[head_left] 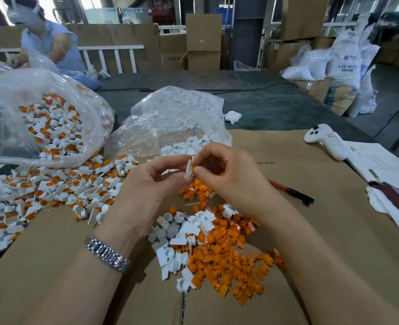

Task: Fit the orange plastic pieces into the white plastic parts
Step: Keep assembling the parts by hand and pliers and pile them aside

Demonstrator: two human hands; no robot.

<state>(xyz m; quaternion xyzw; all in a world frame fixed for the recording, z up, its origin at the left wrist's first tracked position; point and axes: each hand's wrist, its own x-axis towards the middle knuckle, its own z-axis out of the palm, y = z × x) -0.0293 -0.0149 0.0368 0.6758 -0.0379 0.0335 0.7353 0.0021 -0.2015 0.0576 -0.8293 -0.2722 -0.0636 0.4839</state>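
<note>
My left hand (156,184) pinches a white plastic part (189,167) between thumb and fingers above the cardboard. My right hand (226,174) pinches an orange piece (194,169) and holds it against that white part. Below my hands lies a heap of loose orange pieces (226,256) mixed with loose white parts (177,233). To the left spreads a pile of joined white-and-orange parts (53,191).
A clear bag of joined parts (48,123) stands at the left, a clear bag of white parts (177,118) behind my hands. On the cardboard sheet (311,231) lie a red-and-black pen (292,190), a white controller (325,141) and papers (381,165). Another person (46,41) sits far left.
</note>
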